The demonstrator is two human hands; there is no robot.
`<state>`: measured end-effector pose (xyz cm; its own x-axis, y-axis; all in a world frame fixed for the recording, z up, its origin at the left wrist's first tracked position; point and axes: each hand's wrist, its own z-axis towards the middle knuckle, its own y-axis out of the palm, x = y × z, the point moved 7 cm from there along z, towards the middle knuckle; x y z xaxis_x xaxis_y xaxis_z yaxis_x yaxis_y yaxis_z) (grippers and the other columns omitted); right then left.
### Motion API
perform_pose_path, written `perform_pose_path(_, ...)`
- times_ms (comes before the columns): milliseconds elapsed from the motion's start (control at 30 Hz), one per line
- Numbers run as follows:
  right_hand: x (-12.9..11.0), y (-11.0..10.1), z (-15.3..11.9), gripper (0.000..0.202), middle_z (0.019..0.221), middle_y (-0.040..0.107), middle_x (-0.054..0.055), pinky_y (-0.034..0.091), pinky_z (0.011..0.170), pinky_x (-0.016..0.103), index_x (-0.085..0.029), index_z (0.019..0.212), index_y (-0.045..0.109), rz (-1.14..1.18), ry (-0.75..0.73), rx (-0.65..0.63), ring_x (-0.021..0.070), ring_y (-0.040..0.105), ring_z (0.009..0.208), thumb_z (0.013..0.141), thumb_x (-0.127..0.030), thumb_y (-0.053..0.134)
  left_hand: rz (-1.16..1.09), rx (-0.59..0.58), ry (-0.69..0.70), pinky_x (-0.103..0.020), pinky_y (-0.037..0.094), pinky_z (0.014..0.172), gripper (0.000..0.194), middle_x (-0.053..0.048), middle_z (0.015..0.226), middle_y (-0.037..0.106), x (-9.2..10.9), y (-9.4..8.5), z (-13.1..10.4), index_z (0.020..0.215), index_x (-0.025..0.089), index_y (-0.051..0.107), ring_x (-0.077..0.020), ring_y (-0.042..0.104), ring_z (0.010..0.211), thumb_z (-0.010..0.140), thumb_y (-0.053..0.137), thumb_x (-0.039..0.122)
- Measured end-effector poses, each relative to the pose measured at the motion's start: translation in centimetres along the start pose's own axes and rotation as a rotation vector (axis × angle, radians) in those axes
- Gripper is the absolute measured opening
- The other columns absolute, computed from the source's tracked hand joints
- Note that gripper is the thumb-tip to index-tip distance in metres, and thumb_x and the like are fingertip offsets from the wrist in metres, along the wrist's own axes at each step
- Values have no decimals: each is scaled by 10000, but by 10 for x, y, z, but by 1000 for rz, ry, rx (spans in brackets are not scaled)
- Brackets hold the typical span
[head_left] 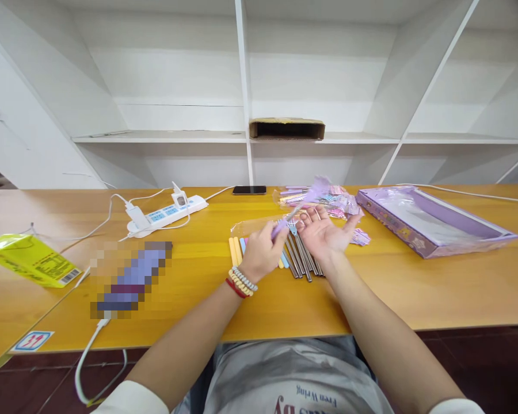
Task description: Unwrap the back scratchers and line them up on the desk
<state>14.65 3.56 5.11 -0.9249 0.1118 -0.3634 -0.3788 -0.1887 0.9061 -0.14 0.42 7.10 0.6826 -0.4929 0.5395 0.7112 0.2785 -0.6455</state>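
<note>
My left hand (261,253) is closed around the handle of a purple-handled stick (281,227). The stick has a thin metal shaft and a pale purple head, smeared by motion, pointing up and to the right. My right hand (323,233) is palm up beside it, fingers apart, with nothing in it. Beneath and between my hands lie several metal rods (301,261), side by side on the table. A row of yellow and blue sticks (234,252) lies to their left, partly hidden by my left hand.
Behind my hands is a pile of colourful plastic-wrapped pieces (323,198). A purple box tray (431,247) lies right. Left are a power strip (168,214), a pixelated device (133,279) on a cable and a yellow carton (34,261). A black phone (249,190) lies near the shelves.
</note>
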Motion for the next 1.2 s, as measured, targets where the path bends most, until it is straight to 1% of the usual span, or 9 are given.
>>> perform_pose_path(133, -8, 3, -1, 629, 529, 427, -27, 314, 399, 244, -204, 614, 394, -38, 34, -145, 94, 368, 436, 641, -831, 345, -156, 159, -169, -251, 375, 530, 352, 18, 575, 518, -24, -14, 7, 731, 201, 451, -126, 508, 534, 891, 333, 492)
perform_pose_path(367, -14, 10, -6, 589, 436, 187, -85, 200, 327, 229, -209, 549, 253, 1, 74, -362, 60, 109, 364, 725, -767, 323, -131, 52, -154, -251, 357, 506, 342, 34, 526, 481, -22, -2, 5, 734, 199, 473, -126, 504, 495, 882, 355, 485)
perform_pose_path(567, -16, 41, -26, 573, 472, 76, -102, 148, 282, 197, -224, 590, 227, 49, 210, -776, 39, 87, 316, 716, -771, 338, -127, -26, -130, -251, 326, 483, 346, 36, 536, 472, -17, 3, 4, 748, 199, 489, -121, 488, 469, 878, 355, 491)
perform_pose_path(633, -16, 46, -32, 584, 480, 58, -100, 157, 282, 189, -224, 600, 197, 70, 230, -822, 37, 89, 310, 717, -787, 297, -117, -22, -114, -251, 320, 496, 349, 38, 532, 461, -16, 4, 4, 717, 198, 470, -118, 475, 471, 879, 357, 486)
perform_pose_path(733, -16, 43, -32, 581, 478, 54, -98, 145, 291, 198, -221, 601, 187, 12, 157, -719, 43, 68, 324, 731, -779, 287, -86, 0, -85, -248, 312, 521, 364, 37, 529, 455, -15, 4, 4, 663, 193, 429, -115, 469, 498, 877, 371, 482)
perform_pose_path(833, -16, 33, -25, 560, 472, 110, -89, 144, 318, 217, -219, 592, 218, -190, 37, -484, 59, 78, 358, 744, -752, 298, -84, -3, -72, -243, 314, 530, 361, 37, 538, 473, -14, 5, 3, 666, 189, 432, -111, 480, 509, 879, 375, 475)
perform_pose_path(1000, -14, 16, -14, 464, 477, 255, -59, 219, 416, 230, -205, 552, 325, -916, -119, -128, 78, 226, 441, 722, -581, 536, -147, -134, -37, -233, 332, 491, 343, 45, 529, 501, -10, 14, 0, 761, 190, 500, -104, 489, 449, 888, 353, 473)
perform_pose_path(1100, -5, 14, -14, 430, 479, 331, -51, 222, 448, 221, -178, 521, 401, -1363, -170, -130, 67, 278, 472, 650, -486, 673, -104, -205, 78, -235, 352, 512, 336, 25, 578, 550, -1, 18, -3, 827, 186, 530, -114, 522, 500, 897, 339, 453)
perform_pose_path(1200, 7, 9, -18, 439, 476, 412, -30, 271, 464, 226, -172, 511, 456, -1508, -80, -181, 81, 360, 472, 731, -534, 571, 45, -209, 210, -243, 345, 534, 315, -5, 635, 589, 8, 20, -6, 822, 179, 539, -132, 551, 567, 894, 355, 424)
